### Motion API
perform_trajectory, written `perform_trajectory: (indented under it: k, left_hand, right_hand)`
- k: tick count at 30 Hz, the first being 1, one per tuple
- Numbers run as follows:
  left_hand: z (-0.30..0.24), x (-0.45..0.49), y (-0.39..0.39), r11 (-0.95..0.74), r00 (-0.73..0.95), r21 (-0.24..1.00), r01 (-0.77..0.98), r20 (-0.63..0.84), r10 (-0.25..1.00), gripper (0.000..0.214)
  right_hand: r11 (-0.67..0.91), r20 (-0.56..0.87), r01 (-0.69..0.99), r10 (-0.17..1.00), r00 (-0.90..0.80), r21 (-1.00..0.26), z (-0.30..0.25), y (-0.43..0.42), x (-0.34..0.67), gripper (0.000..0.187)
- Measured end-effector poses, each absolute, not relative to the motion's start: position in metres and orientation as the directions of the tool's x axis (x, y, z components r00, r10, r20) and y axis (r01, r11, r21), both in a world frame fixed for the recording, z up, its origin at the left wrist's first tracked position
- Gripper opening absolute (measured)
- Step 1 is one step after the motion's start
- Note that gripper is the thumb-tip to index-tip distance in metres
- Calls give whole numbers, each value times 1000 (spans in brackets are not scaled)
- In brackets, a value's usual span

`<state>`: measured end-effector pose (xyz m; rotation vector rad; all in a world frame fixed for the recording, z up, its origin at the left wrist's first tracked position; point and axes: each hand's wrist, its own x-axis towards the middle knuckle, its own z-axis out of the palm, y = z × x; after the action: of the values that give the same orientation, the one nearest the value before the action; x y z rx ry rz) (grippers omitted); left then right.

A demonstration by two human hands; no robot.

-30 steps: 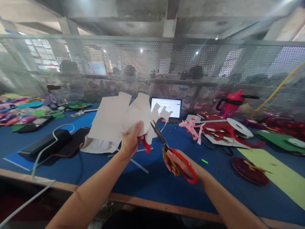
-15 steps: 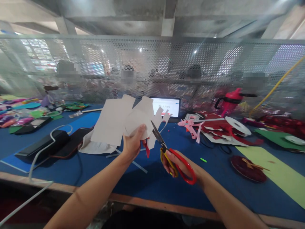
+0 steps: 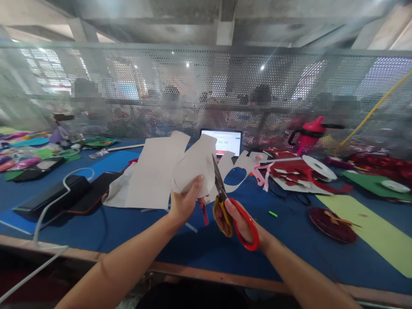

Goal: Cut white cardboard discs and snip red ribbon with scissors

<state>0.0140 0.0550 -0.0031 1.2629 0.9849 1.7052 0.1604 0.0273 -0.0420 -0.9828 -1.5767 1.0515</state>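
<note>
My left hand (image 3: 186,201) pinches a white sheet of paper (image 3: 153,171) above the blue table, its thumb on the front face. Curved cut lines show on the sheet, and a strip with a rounded cut-out (image 3: 246,162) hangs off its right side. A small red piece (image 3: 205,213) shows beneath the left fingers; what it belongs to is hidden. My right hand (image 3: 240,219) has its fingers through the red and yellow handles of a pair of scissors (image 3: 220,186). The blades point up at the paper's right edge, close to the left thumb.
Behind the paper stands a tablet (image 3: 236,141) showing a timer. To the right are a pink glue gun (image 3: 258,174), a ribbon spool (image 3: 318,168), red scraps, a dark red round piece (image 3: 331,224) and a pink tumbler (image 3: 310,133). A black case (image 3: 53,195) and white cable (image 3: 48,214) lie left.
Both hands and the paper have shifted slightly to the right. The scissors have turned more upright and their blades look closer together. The cut strip now spreads out to the right of the blades.
</note>
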Motion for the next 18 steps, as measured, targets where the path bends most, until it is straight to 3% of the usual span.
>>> perform_trajectory:
  k: [3,9,18]
  left_hand:
    - [-4,14,54,-397,-202,910,-122,369,907,32]
    - [-6,16,55,-421,-208,901,-103,395,895,33]
    - [-6,13,56,-410,-172,907,-98,391,904,33]
  right_hand:
    - [277,241,101,931,-276,-956,-39,25,160,26]
    - [245,195,99,914,-357,-965,-30,22,155,52]
    - [248,194,155,936,-295,-956,-30,21,153,50]
